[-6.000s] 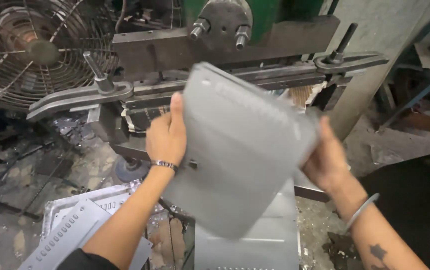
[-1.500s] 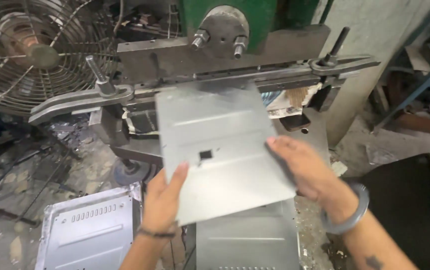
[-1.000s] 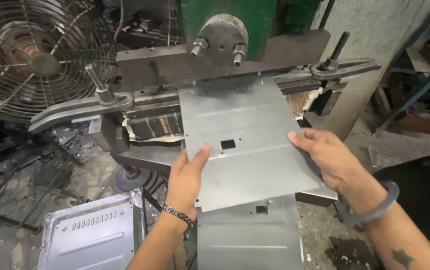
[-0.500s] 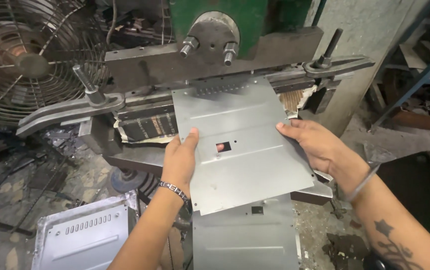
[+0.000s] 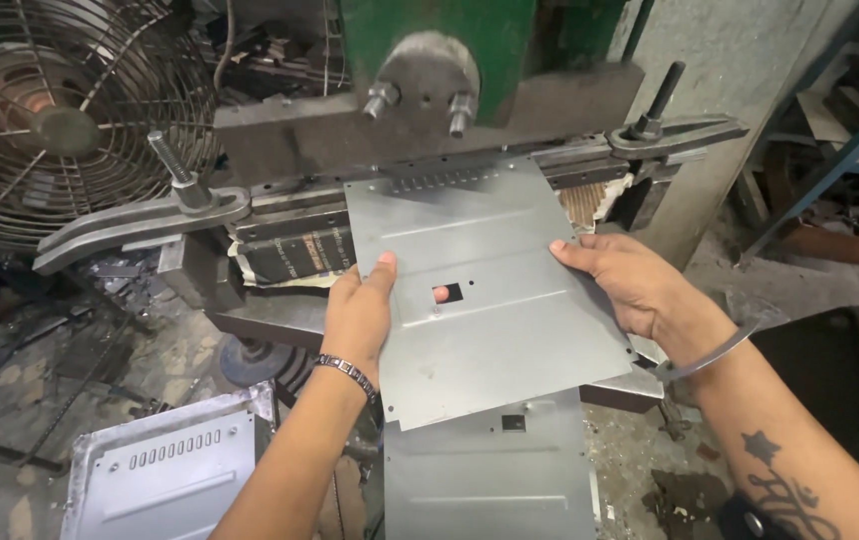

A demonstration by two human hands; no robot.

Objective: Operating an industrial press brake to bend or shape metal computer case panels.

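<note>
Flat grey sheet-metal panel with small rectangular cutout [image 5: 490, 300] at frame centre, far edge under green press head [image 5: 430, 60]. Left hand [image 5: 360, 315] gripping left edge, right hand [image 5: 630, 285] gripping right edge; long axis pointing away.

Grey sheet-metal panel [image 5: 490, 300], row of small holes along top edge; green press body [image 5: 510, 45]; rusty brown fan grille [image 5: 60, 110]; blue rack frame [image 5: 830, 150].

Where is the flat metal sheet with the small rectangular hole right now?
In the head view, the metal sheet sits centre frame, held between the left hand and right hand, its far edge under the green press.
</note>
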